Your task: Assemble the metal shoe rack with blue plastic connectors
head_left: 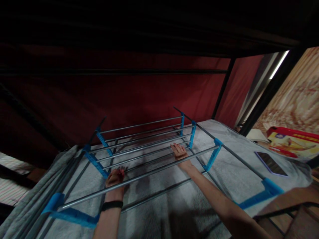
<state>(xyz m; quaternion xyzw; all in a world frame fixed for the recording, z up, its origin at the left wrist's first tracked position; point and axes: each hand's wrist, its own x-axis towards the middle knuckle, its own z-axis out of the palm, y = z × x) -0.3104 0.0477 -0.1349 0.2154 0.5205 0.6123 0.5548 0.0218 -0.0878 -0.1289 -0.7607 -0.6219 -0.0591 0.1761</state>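
Note:
A shoe-rack-like frame of grey metal tubes and blue plastic connectors lies across a grey blanket. My left hand, with a dark band at the wrist, reaches under the near crossbar. Its fingers are curled at the left end of a lower metal tube. Under the same crossbar passes my right hand, its bent fingers over that tube's right part. Fingertip contact is partly hidden. Blue connectors join the crossbars to the long side tubes.
Dark bed posts and rails surround the blanket, with a dark red cloth behind. On the right lie a phone and a red and yellow box. A dark metal chair-like frame stands at lower right.

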